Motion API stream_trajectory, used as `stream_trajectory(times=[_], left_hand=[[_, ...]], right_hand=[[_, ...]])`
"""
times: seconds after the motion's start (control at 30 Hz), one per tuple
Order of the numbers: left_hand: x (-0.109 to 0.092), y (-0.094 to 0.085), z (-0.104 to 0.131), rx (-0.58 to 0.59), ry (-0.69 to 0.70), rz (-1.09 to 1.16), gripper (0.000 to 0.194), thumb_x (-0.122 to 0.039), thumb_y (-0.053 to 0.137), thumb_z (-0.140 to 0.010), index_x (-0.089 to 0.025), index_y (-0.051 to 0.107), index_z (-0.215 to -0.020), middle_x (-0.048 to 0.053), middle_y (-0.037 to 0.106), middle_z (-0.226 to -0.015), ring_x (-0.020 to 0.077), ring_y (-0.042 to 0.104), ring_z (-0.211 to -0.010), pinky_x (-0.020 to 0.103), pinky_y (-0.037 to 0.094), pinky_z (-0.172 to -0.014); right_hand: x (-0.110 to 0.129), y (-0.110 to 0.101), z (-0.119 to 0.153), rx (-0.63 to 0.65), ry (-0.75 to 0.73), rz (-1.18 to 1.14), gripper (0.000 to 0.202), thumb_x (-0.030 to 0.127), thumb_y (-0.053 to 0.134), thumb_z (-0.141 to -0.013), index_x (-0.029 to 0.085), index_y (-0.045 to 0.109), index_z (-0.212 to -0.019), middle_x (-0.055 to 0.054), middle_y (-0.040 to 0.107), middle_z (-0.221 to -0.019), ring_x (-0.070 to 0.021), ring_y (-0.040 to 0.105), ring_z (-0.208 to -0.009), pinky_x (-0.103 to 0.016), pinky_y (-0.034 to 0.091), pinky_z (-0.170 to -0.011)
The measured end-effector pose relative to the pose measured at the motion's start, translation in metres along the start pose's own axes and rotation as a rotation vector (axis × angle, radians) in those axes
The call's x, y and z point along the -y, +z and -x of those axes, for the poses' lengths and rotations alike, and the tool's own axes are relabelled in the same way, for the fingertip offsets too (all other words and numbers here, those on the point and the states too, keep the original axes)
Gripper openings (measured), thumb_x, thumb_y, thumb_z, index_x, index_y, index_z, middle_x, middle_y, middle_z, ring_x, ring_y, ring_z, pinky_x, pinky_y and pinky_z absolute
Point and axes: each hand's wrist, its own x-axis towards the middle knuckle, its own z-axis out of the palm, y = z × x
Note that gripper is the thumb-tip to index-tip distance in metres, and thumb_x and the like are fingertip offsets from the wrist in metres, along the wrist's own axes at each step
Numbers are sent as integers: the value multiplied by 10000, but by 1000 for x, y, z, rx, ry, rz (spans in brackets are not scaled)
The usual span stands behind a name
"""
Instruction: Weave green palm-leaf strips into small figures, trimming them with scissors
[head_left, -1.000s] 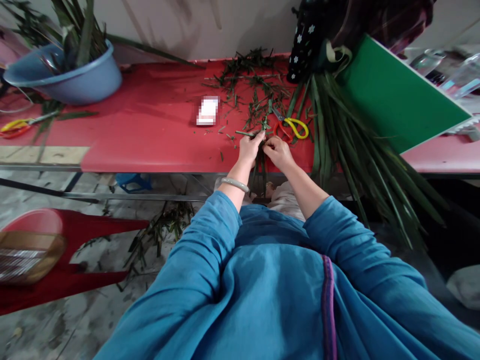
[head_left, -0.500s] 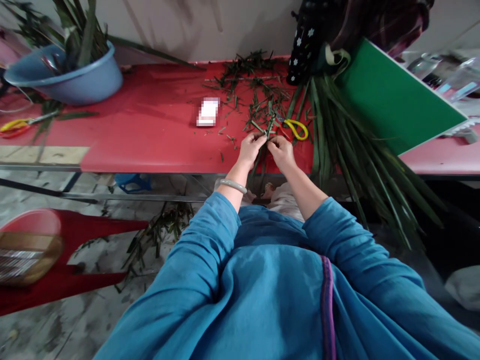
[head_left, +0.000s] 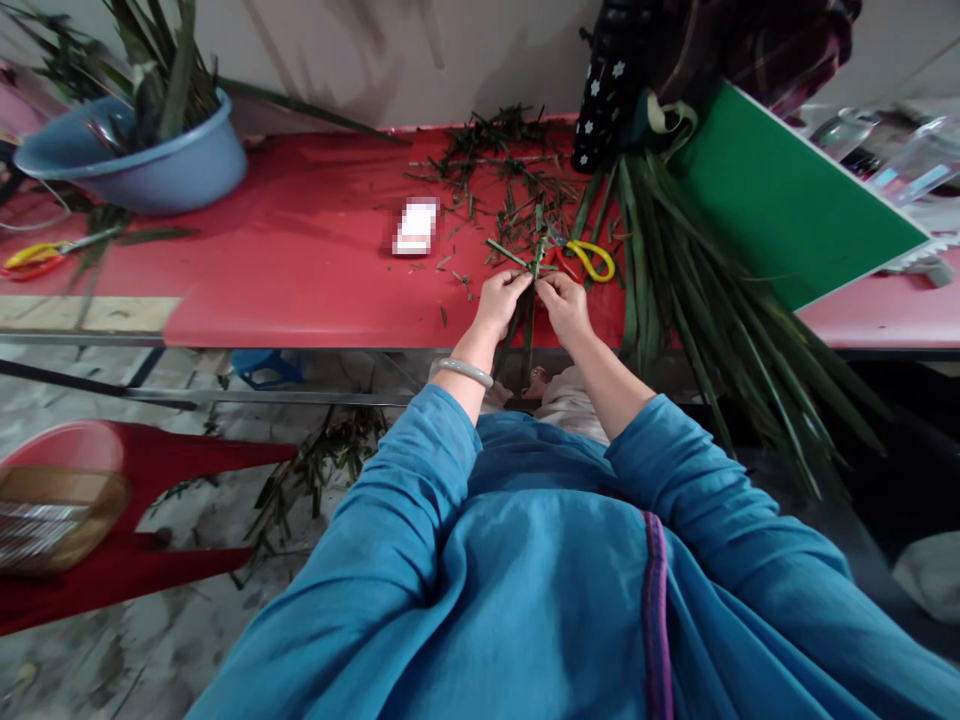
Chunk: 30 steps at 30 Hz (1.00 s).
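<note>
The person in the blue top sits close against the red-covered table (head_left: 315,270), forearms reaching forward over its near edge; the left hand (head_left: 501,303), with a pale bangle (head_left: 466,373) round its wrist, has thumb and fingers pinched together on a small piece of green leaf strips (head_left: 536,258); the right hand (head_left: 564,307) comes in from the other side, just beside it, its fingertips clamped on the same piece, the lower fingers curled in towards the palm; the piece lies between the two hands near the table's front edge, short ends poking up beyond the fingertips and longer strips hanging down below, though how they cross is too small for me to make out from here; right behind it lie scissors (head_left: 594,262) with one yellow and one red handle, among scattered leaf cuttings (head_left: 491,135) that reach back to the wall; to the left of the cuttings rests a white rectangular thing (head_left: 416,226), blurred over; on the person's right a sheaf of long green leaves (head_left: 675,270) droops over the table edge, beside a slanted green board (head_left: 795,195); well off to the left stands a blue basin (head_left: 176,165) with leaves in it, a second pair of scissors (head_left: 36,260) in front.
</note>
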Motion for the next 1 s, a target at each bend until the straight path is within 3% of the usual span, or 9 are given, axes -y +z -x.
stream_trajectory(times=[0.33,0.5,0.77,1.0], left_hand=[[1,-1,-1,-83,-64,100,64,-214,579,-683,-154,583,-662,-2,584,-638,116,555,-696,287,447,-745],[1,-1,-1,-52,-12,55,68,-190,584,-669,-141,619,-699,24,635,-720,135,578,-772,314,431,-811],[3,-2,0,36,36,-31,111,-244,581,-680,-149,629,-710,38,652,-744,144,582,-763,286,435,-765],[2,-1,-2,8,35,-82,74,-192,575,-664,-148,621,-700,15,644,-725,118,569,-742,251,425,-759]], right_hand=[[-1,2,-1,20,59,81,140,298,486,-718,172,544,-741,3,557,-692,-120,495,-658,-275,410,-660],[-3,2,-2,9,46,97,121,284,490,-708,172,535,-711,7,537,-676,-121,482,-665,-277,400,-663],[7,0,-1,-20,65,108,90,236,484,-688,182,501,-618,24,506,-602,-109,444,-582,-265,383,-611],[4,0,0,-30,57,93,105,270,474,-688,183,492,-633,19,513,-611,-111,452,-602,-259,383,-620]])
